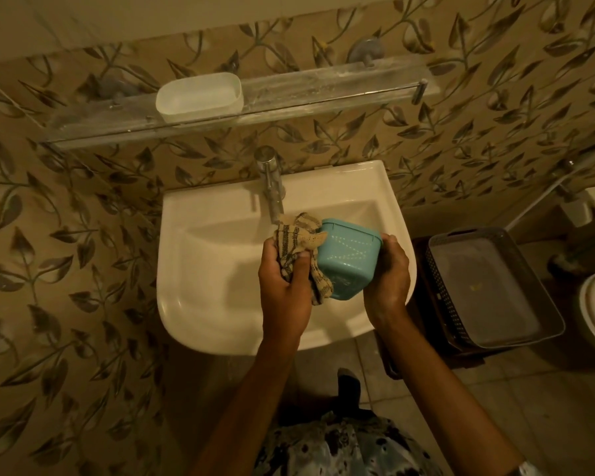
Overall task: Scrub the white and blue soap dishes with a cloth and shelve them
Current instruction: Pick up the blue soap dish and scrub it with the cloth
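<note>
A: Large items first. The white ceramic basin (193, 304) is sitting below the clear glass shelf (323, 91), which is carrying the white translucent plastic soap dish (200, 97) towards its left end.
B: The perforated blue plastic soap dish (344, 259) is hanging over the basin, and the right hand (389, 273) is clamping curled fingers on its end. It is probably rigid, light and slick. The left hand (282, 286) is bunching the soft striped cloth (296, 235) against it.

One wide head-worn view looks steeply down from close above the sink (200, 314), facing the leaf-patterned wall (66, 235) and its shelf (323, 87).
</note>
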Motion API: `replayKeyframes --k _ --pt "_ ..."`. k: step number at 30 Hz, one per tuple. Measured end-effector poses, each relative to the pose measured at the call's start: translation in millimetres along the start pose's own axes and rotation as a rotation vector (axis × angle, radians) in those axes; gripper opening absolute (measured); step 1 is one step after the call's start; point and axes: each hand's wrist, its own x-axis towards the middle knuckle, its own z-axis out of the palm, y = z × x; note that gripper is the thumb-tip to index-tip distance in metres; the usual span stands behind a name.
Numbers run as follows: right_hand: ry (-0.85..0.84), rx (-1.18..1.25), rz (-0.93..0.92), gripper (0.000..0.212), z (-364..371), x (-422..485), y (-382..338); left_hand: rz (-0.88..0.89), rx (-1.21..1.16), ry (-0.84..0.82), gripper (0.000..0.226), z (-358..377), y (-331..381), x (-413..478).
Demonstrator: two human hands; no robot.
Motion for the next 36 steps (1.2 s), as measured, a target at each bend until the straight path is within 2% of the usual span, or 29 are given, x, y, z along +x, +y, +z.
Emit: replayKeyframes --k 2,8,15,19,22,25,30,33,36 --pt "0.021 -0.014 0.025 0.042 2 -1 1 -0.011 0.004 -0.001 0.028 0 -1 -2" --pt "0.057 -0.125 -0.050 0.047 1 -1 4 -0.065 -0.059 -0.003 0.029 1 -1 -2" --pt "0.143 -0.047 -0.119 0.059 8 -4 2 -0.153 -0.135 0.004 0.029 -3 -3 3" --pt "0.085 -0.088 -0.157 0.054 3 -3 2 0.010 0.036 0.035 0.023 -16 10 14" --pt "0.037 -0.154 -0.179 0.051 4 -6 2 0.121 0.155 -0.012 0.022 -17 21 19" --pt "0.041 -0.131 -0.184 0.050 13 -9 3 0.123 0.235 -0.100 0.033 0 26 2" --pt "0.061 -0.115 -0.187 0.042 13 -8 -1 0.268 0.507 -0.052 0.045 17 23 -26" --pt "0.069 -0.187 -0.231 0.042 17 -8 -5 0.461 0.611 -0.012 0.050 22 22 -37" --pt "-0.044 -0.252 -0.191 0.038 4 -17 7 0.622 0.705 -0.087 0.039 27 20 -46"
